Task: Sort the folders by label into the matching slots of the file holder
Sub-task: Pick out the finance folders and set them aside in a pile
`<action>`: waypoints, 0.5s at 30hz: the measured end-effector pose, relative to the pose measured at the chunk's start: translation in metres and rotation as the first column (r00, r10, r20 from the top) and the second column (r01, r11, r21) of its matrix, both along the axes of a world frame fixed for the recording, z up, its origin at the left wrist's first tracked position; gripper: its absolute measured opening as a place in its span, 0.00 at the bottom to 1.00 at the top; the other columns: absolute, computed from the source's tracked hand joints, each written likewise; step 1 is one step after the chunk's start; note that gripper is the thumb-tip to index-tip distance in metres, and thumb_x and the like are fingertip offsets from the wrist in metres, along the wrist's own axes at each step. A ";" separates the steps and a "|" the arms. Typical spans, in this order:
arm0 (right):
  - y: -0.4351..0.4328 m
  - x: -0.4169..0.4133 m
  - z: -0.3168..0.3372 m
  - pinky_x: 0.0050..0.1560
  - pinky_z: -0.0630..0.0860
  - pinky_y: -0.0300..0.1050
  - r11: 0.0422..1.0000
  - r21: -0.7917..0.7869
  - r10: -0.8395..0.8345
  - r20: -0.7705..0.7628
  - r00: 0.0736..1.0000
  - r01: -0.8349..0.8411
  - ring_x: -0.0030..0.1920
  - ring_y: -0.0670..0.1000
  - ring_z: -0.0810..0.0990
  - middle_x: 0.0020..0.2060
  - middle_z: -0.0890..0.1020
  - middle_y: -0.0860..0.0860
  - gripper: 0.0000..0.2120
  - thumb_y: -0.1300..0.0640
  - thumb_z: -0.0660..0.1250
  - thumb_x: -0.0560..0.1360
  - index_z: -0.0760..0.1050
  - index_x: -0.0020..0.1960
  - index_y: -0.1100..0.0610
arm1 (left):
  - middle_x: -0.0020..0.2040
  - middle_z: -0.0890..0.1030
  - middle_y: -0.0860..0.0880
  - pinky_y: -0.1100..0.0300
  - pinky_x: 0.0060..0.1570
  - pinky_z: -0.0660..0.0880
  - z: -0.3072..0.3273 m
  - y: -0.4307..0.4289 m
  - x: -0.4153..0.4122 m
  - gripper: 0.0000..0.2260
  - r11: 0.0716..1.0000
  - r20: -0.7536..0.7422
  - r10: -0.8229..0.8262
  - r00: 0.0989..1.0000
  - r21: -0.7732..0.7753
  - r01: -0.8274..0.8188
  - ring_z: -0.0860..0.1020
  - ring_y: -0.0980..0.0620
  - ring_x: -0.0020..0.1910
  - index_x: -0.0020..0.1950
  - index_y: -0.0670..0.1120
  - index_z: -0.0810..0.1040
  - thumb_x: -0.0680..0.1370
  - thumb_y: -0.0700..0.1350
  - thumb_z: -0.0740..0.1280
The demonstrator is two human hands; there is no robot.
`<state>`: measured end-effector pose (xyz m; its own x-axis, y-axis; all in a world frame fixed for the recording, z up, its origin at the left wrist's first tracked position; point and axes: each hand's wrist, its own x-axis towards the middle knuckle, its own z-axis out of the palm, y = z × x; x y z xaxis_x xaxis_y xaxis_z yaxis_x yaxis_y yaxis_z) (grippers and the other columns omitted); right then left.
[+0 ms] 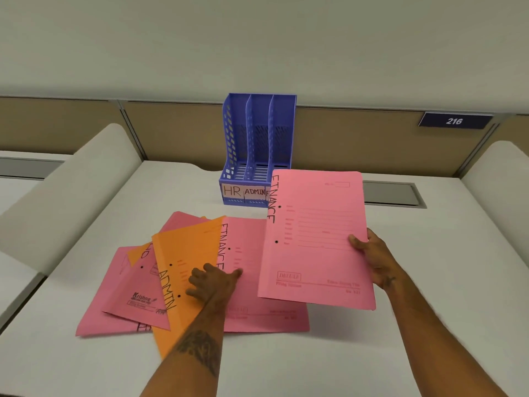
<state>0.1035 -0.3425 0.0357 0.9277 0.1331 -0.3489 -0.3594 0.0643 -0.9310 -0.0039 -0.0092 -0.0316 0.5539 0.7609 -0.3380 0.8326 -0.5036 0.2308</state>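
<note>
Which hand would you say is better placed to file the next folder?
Right hand: it grips the raised pink FINANCE folder near the blue plastic file holder; the left hand rests on an orange folder.

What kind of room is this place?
Probably an office cubicle: tan partition walls with a number plate reading 216, a white desk, and a blue file holder labelled HR and ADMIN.

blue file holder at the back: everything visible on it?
The file holder is blue-violet plastic: three upright slots, perforated walls, slatted floor, all slots apparently empty. It stands upright on the white desk by the beige partition. Its front label strip reads HR, ADMIN, then F; the rest is hidden behind the pink FINANCE folder that the right hand holds. Contact with that folder cannot be told.
</note>
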 end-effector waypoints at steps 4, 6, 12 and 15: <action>-0.002 0.000 0.000 0.54 0.79 0.65 1.000 0.004 -0.012 -0.004 1.000 0.012 0.54 0.62 0.83 0.57 0.84 0.55 0.15 0.57 0.66 0.80 0.73 0.66 0.54 | 0.68 0.66 0.39 0.44 0.66 0.64 -0.003 -0.006 0.003 0.41 0.998 -0.033 0.051 0.998 -0.032 -0.052 0.64 0.39 0.68 0.67 0.42 0.67 0.66 0.68 0.72; -0.003 0.000 0.000 0.53 0.80 0.65 1.000 0.006 -0.011 -0.009 1.000 0.011 0.54 0.62 0.83 0.57 0.84 0.55 0.15 0.57 0.66 0.80 0.73 0.66 0.53 | 0.67 0.67 0.39 0.44 0.65 0.66 -0.004 -0.007 0.007 0.40 0.995 -0.005 0.072 0.997 -0.061 -0.073 0.66 0.39 0.68 0.68 0.41 0.67 0.67 0.64 0.75; -0.005 0.004 0.006 0.56 0.78 0.68 1.000 0.009 -0.017 0.001 1.000 0.017 0.55 0.63 0.83 0.57 0.83 0.56 0.15 0.57 0.65 0.80 0.73 0.66 0.54 | 0.62 0.77 0.38 0.48 0.54 0.77 0.018 0.013 0.024 0.29 0.915 0.275 0.165 0.947 -0.401 -0.043 0.78 0.37 0.58 0.66 0.38 0.69 0.72 0.48 0.77; -0.006 0.007 0.011 0.55 0.78 0.68 1.000 0.001 -0.019 0.012 1.000 0.019 0.55 0.63 0.83 0.57 0.84 0.56 0.15 0.57 0.65 0.80 0.73 0.66 0.53 | 0.63 0.77 0.39 0.50 0.54 0.77 0.054 0.033 0.033 0.28 0.906 0.403 0.155 0.902 -0.422 0.033 0.79 0.39 0.57 0.68 0.41 0.70 0.72 0.46 0.76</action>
<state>0.1103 -0.3484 0.0463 0.9342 0.1162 -0.3372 -0.3465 0.0719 -0.9353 0.0288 0.0241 0.0226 0.6702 0.6422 -0.3721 0.6348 -0.2363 0.7356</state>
